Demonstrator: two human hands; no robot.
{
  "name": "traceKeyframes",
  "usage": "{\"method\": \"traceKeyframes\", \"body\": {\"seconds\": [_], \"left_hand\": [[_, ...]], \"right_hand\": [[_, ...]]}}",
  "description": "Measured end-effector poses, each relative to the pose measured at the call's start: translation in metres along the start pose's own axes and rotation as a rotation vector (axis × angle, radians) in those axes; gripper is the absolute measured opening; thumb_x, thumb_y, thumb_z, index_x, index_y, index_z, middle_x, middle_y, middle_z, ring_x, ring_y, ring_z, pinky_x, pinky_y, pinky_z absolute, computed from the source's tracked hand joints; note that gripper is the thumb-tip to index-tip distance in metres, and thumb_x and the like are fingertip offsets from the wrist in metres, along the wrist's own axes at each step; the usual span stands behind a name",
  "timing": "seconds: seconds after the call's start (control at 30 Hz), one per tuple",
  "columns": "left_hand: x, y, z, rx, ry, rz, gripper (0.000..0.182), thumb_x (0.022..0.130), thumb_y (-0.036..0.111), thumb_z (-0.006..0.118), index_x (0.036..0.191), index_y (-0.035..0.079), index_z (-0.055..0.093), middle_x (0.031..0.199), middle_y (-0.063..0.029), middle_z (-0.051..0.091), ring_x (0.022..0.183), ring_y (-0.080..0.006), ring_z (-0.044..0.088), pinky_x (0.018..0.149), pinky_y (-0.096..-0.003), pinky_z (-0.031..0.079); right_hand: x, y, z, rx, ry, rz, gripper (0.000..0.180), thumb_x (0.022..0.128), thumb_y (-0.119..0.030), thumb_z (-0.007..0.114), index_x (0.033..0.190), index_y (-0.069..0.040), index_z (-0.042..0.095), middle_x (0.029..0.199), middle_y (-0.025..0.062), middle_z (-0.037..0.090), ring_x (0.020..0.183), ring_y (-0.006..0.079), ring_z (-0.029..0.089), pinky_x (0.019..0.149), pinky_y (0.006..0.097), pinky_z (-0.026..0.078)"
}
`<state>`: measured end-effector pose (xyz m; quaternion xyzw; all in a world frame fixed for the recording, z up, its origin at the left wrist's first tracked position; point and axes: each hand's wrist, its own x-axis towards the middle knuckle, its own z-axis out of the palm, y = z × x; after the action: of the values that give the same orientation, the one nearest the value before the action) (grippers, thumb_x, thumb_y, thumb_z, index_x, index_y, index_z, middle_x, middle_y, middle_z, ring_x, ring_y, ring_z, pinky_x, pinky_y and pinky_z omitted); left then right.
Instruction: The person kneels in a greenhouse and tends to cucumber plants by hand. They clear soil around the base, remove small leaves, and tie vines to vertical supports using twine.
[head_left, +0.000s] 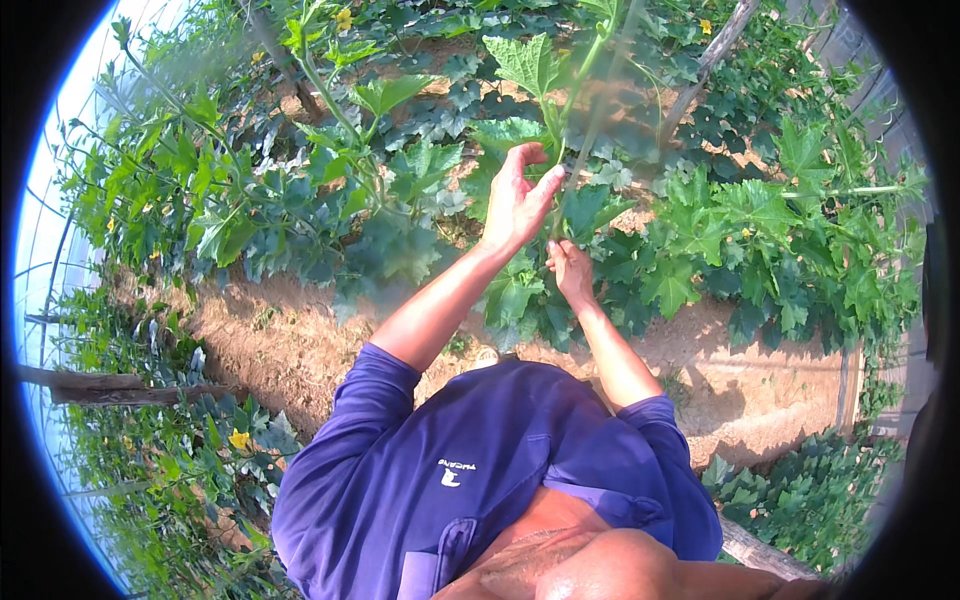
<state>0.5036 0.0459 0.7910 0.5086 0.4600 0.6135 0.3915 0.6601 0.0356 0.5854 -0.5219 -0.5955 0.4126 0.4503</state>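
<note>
A leafy climbing vine (581, 71) with a pale green stem rises in front of me, beside a thin, blurred support string (600, 112). My left hand (521, 191) reaches to the stem below a large bright leaf (525, 66). Its thumb and curled fingers lie around the stem, with a gap showing at their base; whether they grip it is unclear. Lower down, the fingertips of my right hand (571, 271) are pinched at the stem among the leaves. A broad leaf (589, 208) partly covers the space between the two hands.
Dense vines (262, 187) with yellow flowers spread left and right. A wooden post (709, 67) leans at the upper right, and a wooden pole (127, 388) juts in from the left. Bare soil (285, 341) forms a path by my feet. Greenhouse film (45, 225) curves along the left.
</note>
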Motion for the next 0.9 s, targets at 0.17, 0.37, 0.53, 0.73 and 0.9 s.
{"method": "traceKeyframes", "body": {"seconds": [0.17,0.37,0.53,0.73,0.9], "left_hand": [[0.029,0.006,0.005,0.31,-0.007,-0.005,0.04,0.089,0.029,0.081,0.108,-0.003,0.067,0.082,-0.0092,0.072,0.068,-0.0117,0.065,0.062,-0.0285,0.052],[0.027,-0.009,-0.006,0.186,-0.114,-0.015,0.028,0.091,0.022,0.08,0.099,-0.003,0.069,0.076,-0.0047,0.07,0.068,-0.0086,0.06,0.062,-0.0277,0.049],[0.021,-0.007,-0.014,0.184,-0.249,-0.021,0.023,0.096,0.019,0.076,0.103,-0.001,0.069,0.078,0.0003,0.069,0.067,-0.0045,0.055,0.059,-0.0234,0.043],[0.021,0.008,-0.022,0.269,-0.254,-0.034,0.025,0.093,0.02,0.078,0.103,-0.002,0.07,0.073,-0.0021,0.066,0.065,-0.0084,0.055,0.059,-0.028,0.046],[0.014,0.013,-0.032,0.013,-0.22,-0.164,0.038,0.097,0.04,0.072,0.095,0.002,0.069,0.07,0.0006,0.062,0.059,-0.0091,0.055,0.055,-0.0272,0.046]], "right_hand": [[-0.007,-0.003,-0.002,-0.076,-0.004,-0.05,0.025,0.101,-0.025,0.065,0.1,0.0,0.071,0.076,0.0152,0.069,0.068,0.023,0.071,0.061,0.0376,0.052],[-0.019,-0.059,-0.039,-0.258,0.119,-0.305,0.03,0.093,-0.009,0.071,0.121,0.001,0.069,0.092,0.0118,0.073,0.069,0.0152,0.069,0.064,0.0312,0.055],[0.029,-0.136,-0.074,0.126,0.169,-0.337,0.028,0.1,-0.007,0.066,0.127,-0.001,0.067,0.114,0.0063,0.074,0.08,0.0096,0.067,0.069,0.0248,0.055],[0.076,-0.174,-0.063,0.218,-0.372,-0.237,0.039,0.1,-0.019,0.07,0.135,-0.003,0.063,0.106,0.0019,0.072,0.068,0.007,0.059,0.062,0.0241,0.05],[0.077,-0.171,-0.043,0.184,-0.221,-0.187,0.026,0.1,-0.017,0.071,0.121,-0.003,0.072,0.091,0.0003,0.073,0.062,0.0048,0.056,0.054,0.021,0.046]]}}
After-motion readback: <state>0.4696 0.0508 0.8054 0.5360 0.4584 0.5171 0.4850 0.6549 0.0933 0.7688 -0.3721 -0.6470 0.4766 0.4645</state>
